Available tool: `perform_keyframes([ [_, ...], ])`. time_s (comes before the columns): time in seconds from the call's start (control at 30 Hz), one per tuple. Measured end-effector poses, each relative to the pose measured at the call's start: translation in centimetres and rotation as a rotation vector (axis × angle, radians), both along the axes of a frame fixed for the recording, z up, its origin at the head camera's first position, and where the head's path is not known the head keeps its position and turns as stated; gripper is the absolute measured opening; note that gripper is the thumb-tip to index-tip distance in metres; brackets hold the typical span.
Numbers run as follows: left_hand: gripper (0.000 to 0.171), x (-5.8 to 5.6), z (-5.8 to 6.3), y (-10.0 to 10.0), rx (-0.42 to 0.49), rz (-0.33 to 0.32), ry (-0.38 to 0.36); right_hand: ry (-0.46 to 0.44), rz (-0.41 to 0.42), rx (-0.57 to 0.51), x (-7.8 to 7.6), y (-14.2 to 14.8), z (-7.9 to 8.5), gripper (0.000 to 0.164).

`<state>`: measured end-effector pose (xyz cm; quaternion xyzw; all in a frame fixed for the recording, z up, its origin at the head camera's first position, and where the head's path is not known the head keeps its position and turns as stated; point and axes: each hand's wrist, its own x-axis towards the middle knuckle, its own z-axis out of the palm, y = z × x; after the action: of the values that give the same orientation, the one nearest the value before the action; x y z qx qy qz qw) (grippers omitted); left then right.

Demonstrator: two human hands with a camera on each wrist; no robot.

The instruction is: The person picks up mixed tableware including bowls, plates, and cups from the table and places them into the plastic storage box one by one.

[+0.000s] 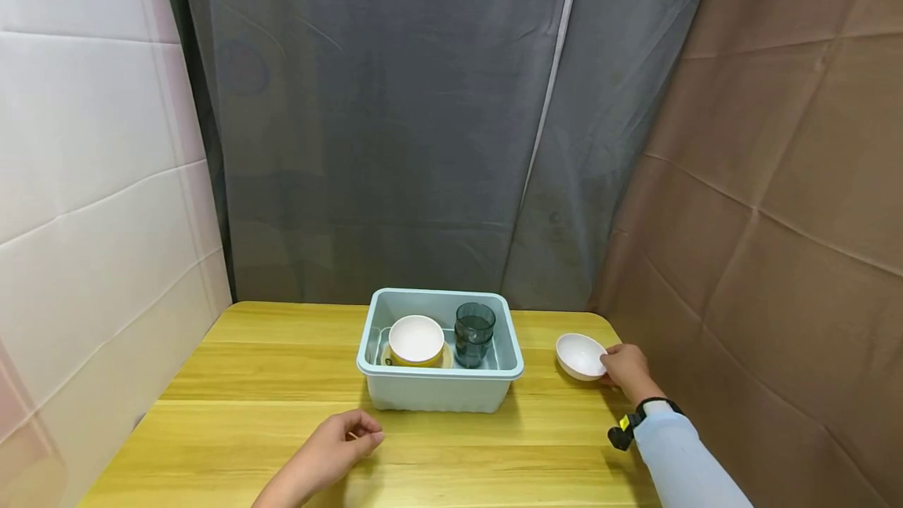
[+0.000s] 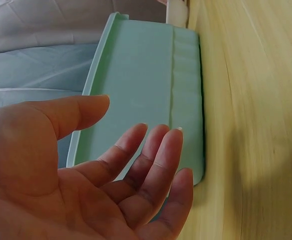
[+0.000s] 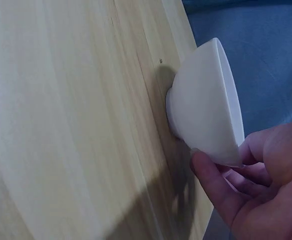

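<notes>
A white bowl (image 1: pixel 580 357) is at the right side of the table, upright. My right hand (image 1: pixel 628 371) pinches its right rim between thumb and fingers; in the right wrist view the bowl (image 3: pixel 203 105) shows its outer wall and foot close to the wood. My left hand (image 1: pixel 337 445) hovers over the table in front of a pale blue-green plastic bin (image 1: pixel 437 390). Nothing is in that hand, and its fingers are loosely bent, as the left wrist view of the hand (image 2: pixel 115 185) also shows.
Inside the bin, a white bowl (image 1: pixel 416 338) sits on something yellow, left of stacked dark glass cups (image 1: pixel 473 335). The wooden table (image 1: pixel 268 367) is bounded by a grey curtain (image 1: pixel 395 139) behind, a white cloth (image 1: pixel 92 139) left and a brown cloth (image 1: pixel 790 179) right.
</notes>
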<state>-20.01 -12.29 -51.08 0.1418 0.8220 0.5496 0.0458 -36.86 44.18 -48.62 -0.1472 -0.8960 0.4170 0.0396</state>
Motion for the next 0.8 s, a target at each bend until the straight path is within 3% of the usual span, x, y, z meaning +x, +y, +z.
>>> perform_keyframes([
  [0.2, 0.02, 0.1, 0.1, 0.0, -0.002, -0.009, 0.002, 0.034, -0.015, -0.046, 1.0, 0.0, 0.2, 0.051],
  [0.37, 0.019, 0.0, 0.2, 0.0, 0.006, -0.013, 0.011, 0.099, 0.021, -0.047, 2.2, -0.5, 0.7, 0.048],
  [0.8, 0.019, -0.1, 0.4, 0.4, -0.003, -0.007, 0.009, 0.162, 0.115, -0.055, 9.4, -3.3, 3.0, 0.041],
])
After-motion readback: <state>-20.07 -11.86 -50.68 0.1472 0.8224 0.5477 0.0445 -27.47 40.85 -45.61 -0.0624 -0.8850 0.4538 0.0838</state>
